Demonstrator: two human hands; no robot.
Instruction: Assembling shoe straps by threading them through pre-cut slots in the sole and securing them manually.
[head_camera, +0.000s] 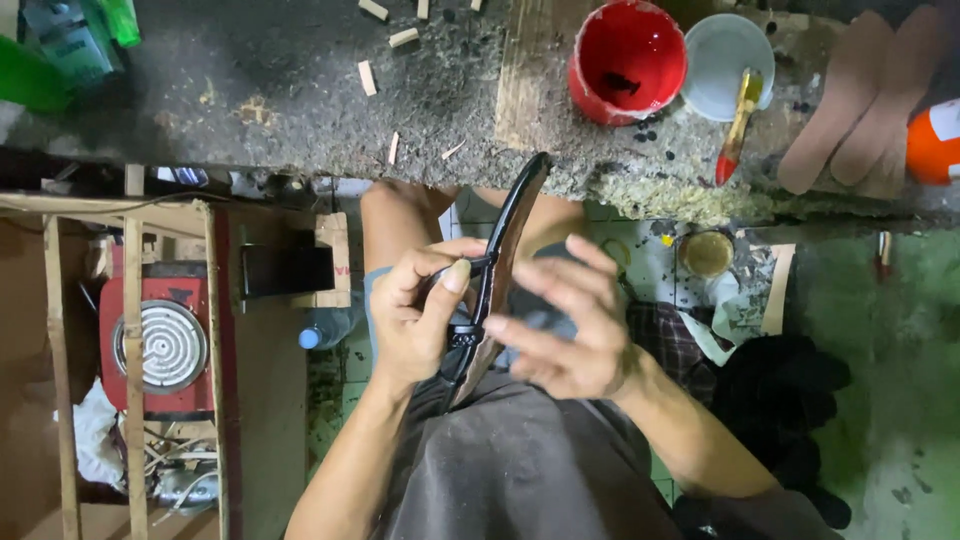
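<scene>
Left hand (425, 315) grips black sandal (497, 270) (right hand (560, 320) open), red bucket (627, 60) beyond.

A rough, stained counter (300, 110) runs across the top. On it stand a red bucket (627, 60) and, just beside it, a pale bowl (727, 62) with a red-tipped brush (738, 128) leaning across its rim. Flat tan sole shapes (860, 95) lie at right. Small wood offcuts (367, 78) are scattered about. Below left sits a red coil stove (157, 345).

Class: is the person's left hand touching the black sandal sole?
Touching. The head view shows the left hand with its thumb pressed on the black sandal sole.
</scene>
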